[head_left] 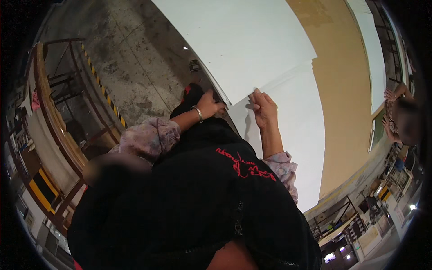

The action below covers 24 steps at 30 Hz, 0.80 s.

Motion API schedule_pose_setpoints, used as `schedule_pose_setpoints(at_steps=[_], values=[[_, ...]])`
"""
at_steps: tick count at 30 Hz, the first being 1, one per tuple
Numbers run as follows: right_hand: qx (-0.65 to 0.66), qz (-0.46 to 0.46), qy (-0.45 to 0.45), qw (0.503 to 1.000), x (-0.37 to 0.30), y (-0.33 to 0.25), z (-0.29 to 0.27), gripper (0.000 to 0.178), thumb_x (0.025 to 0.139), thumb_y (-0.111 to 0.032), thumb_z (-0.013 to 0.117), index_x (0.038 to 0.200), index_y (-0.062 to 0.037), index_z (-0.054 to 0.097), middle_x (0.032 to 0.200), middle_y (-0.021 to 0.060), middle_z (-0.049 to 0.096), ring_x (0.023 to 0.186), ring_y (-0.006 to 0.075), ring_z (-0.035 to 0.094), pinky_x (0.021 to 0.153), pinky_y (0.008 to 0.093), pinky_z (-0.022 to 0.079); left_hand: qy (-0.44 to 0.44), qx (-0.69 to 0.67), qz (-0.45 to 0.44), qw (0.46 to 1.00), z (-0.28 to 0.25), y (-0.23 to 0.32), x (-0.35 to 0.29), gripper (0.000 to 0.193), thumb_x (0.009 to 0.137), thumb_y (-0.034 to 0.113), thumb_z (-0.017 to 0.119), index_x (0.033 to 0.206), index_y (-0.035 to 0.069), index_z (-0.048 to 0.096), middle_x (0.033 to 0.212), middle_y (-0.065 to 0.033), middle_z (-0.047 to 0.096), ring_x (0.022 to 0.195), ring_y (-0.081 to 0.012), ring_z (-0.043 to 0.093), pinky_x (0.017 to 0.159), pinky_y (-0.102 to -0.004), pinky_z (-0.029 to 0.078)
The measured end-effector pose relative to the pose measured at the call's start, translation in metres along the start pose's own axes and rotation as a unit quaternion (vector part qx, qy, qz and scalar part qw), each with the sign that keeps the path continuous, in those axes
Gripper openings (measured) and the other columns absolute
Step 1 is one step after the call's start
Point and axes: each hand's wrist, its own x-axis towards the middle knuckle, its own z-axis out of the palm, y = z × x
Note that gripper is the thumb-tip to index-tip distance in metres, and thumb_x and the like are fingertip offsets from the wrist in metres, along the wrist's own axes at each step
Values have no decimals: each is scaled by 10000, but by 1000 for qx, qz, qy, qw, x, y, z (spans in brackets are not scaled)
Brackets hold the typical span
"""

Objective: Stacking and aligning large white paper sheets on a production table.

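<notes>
A large white flat sheet (234,40) lies on top of a second white sheet (297,135) spread over a tan work table (342,90). The left hand (209,104), a silver bangle (198,113) at its wrist, pinches the top sheet's near corner; the right hand (264,108) grips the same sheet's edge just beside it. Another person's hands (390,108) rest at the table's far side.
</notes>
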Motion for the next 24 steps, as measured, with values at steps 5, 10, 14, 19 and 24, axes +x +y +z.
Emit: schedule_pose_setpoints(at_steps=[5, 10, 14, 19, 24], values=[[-1, 12, 1, 1000, 13, 11, -6, 143, 822, -88, 655, 797, 10, 554, 727, 64, 585, 610, 88, 548, 429, 171, 361, 19, 43, -8, 999, -3, 0, -2, 436, 738, 2, 658, 1064, -69, 376, 963, -169, 585, 760, -253, 646, 602, -346, 557], [-30, -6, 27, 999, 4, 8, 8, 164, 856, -87, 605, 739, -19, 512, 677, 71, 548, 508, 86, 441, 444, 189, 370, 22, 57, -57, 997, 4, 20, -11, 444, 742, -35, 623, 1106, -57, 369, 962, -167, 594, 768, -252, 648, 602, -331, 561], [-59, -8, 26, 998, 7, 10, 5, 174, 851, -94, 612, 726, -23, 514, 664, 69, 554, 503, 81, 447, 448, 189, 381, 21, 15, -56, 998, 8, 23, -14, 455, 744, -42, 612, 1124, -53, 361, 954, -160, 600, 779, -255, 647, 599, -324, 564], [-85, -34, 34, 995, 8, 10, 6, 172, 844, -109, 622, 730, -24, 525, 659, 60, 577, 477, 73, 461, 453, 198, 422, 27, 51, -48, 997, 10, 22, -12, 477, 749, -31, 618, 1136, -80, 344, 972, -187, 598, 764, -270, 655, 594, -333, 566], [-66, -27, 24, 997, 5, 5, 6, 155, 828, -89, 634, 731, -8, 544, 703, 105, 622, 565, 109, 580, 450, 213, 460, -20, 37, -30, 999, -2, 14, -7, 507, 753, 23, 668, 1108, -126, 338, 957, -219, 607, 773, -271, 655, 626, -344, 566]])
